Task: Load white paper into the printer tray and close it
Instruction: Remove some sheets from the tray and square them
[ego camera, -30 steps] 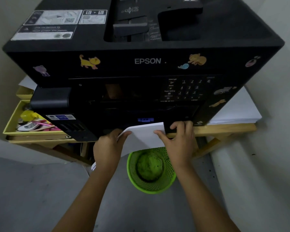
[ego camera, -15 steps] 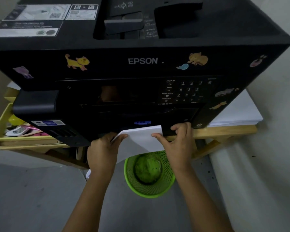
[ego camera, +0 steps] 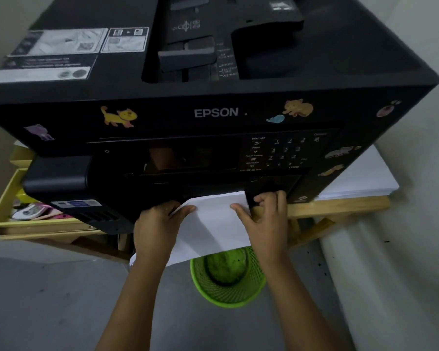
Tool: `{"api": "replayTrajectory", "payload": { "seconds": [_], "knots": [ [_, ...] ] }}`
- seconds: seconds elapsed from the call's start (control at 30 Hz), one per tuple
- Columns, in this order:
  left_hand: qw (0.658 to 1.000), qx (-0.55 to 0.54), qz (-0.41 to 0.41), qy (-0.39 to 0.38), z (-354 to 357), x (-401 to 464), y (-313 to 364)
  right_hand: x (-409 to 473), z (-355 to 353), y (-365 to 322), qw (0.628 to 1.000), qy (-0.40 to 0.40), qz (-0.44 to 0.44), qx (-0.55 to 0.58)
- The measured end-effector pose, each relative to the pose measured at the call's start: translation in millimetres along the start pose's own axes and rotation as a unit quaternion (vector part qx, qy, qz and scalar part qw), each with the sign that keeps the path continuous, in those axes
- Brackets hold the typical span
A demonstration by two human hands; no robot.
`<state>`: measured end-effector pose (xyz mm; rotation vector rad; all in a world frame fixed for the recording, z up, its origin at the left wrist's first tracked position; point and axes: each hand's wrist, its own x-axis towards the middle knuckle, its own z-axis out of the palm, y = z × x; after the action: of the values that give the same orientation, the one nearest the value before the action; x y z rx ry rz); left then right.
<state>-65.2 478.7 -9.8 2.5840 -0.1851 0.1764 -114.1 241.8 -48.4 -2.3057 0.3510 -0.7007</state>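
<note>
A big black Epson printer (ego camera: pixel 213 112) with cat stickers stands on a wooden table. A stack of white paper (ego camera: pixel 213 224) sticks out from under its front, far edge tucked into the low opening. My left hand (ego camera: pixel 157 224) grips the stack's left side, thumb on top. My right hand (ego camera: pixel 266 219) holds the right side, thumb on the sheet, fingers curled against the printer's black front edge. The tray itself is hidden beneath the paper and hands.
A second pile of white paper (ego camera: pixel 360 178) lies on the wooden table (ego camera: pixel 340 206) right of the printer. A yellow box (ego camera: pixel 3 206) of small items sits at the left. A green mesh bin (ego camera: pixel 228 279) stands on the grey floor below my hands.
The view has tilted, and more of the paper shows below my hands. Both hands keep their grip on the stack at the printer's front.
</note>
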Motion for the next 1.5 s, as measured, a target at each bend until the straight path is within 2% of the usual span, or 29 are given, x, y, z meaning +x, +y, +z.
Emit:
{"api": "replayTrajectory", "payload": {
  "seconds": [0.13,0.2,0.37,0.53,0.67,0.77,0.83,0.9,0.97,1.07,1.2,1.27,1.4,1.5],
  "knots": [
    [0.998,-0.044,0.03,-0.026,-12,-5,2,-4,-10,6,0.999,-0.038,-0.021,0.007],
    [0.997,-0.058,0.037,-0.036,-20,-10,7,-9,-15,8,0.996,-0.083,-0.009,0.027],
    [0.986,-0.123,0.013,-0.108,-42,-31,19,-27,-39,5,0.962,-0.216,0.124,0.117],
    [0.97,-0.196,-0.036,-0.137,-82,-62,42,-39,-81,-5,0.927,-0.213,0.204,0.23],
    [0.965,-0.223,-0.046,-0.132,-123,-84,63,-41,-118,-27,0.862,-0.145,0.303,0.38],
    [0.962,-0.237,-0.06,-0.124,-156,-93,87,-39,-145,-54,0.817,-0.119,0.374,0.423],
    [0.957,-0.26,-0.069,-0.11,-178,-98,104,-39,-161,-69,0.778,-0.142,0.4,0.462],
    [0.951,-0.286,-0.076,-0.087,-200,-102,120,-40,-174,-88,0.729,-0.201,0.4,0.518],
    [0.94,-0.323,-0.086,-0.068,-215,-105,134,-39,-188,-112,0.7,-0.25,0.401,0.535],
    [0.916,-0.377,-0.129,-0.048,-230,-110,153,-37,-205,-141,0.707,-0.236,0.377,0.549],
    [0.882,-0.439,-0.167,-0.043,-235,-124,169,-32,-230,-158,0.755,-0.223,0.307,0.535],
    [0.864,-0.46,-0.194,-0.069,-233,-129,168,-29,-241,-163,0.777,-0.227,0.282,0.515],
    [0.791,-0.531,-0.269,-0.141,-233,-135,159,-24,-253,-175,0.829,-0.25,0.224,0.448],
    [0.803,-0.515,-0.277,-0.119,-229,-135,159,-24,-250,-181,0.84,-0.272,0.211,0.42]
  ]
}}
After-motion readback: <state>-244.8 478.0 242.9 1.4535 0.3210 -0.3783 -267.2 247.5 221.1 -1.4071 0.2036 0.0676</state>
